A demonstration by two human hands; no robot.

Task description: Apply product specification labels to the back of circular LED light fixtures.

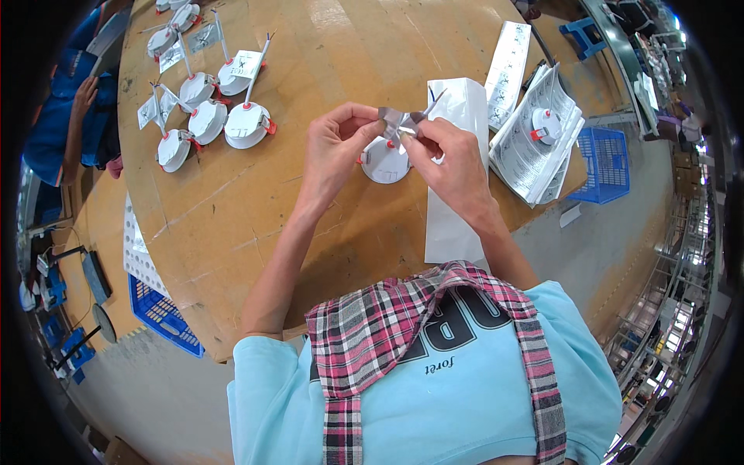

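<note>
In front of me on the table sits a round white lamp housing [385, 167] with a red cable grommet and a red-tipped clip at its side. A shiny silver-white label [400, 122] is bent around or beside its cable, just above the housing; which one I cannot tell. My left hand [339, 147] pinches the label's left end between thumb and index finger. From the other side, my right hand [456, 163] pinches its right end. Behind the right fingers the cable's stripped end [438, 101] sticks up. My fingers hide part of the label and cable.
Several similar lamp housings [208, 122] with upright cables, some labelled, stand at left. White backing paper [457, 209] and a label strip [508, 70] lie right, beside stacked label sheets [515, 159] bearing another lamp [547, 128]. Blue baskets [608, 167] flank the table. A co-worker's hand [85, 94] shows far left.
</note>
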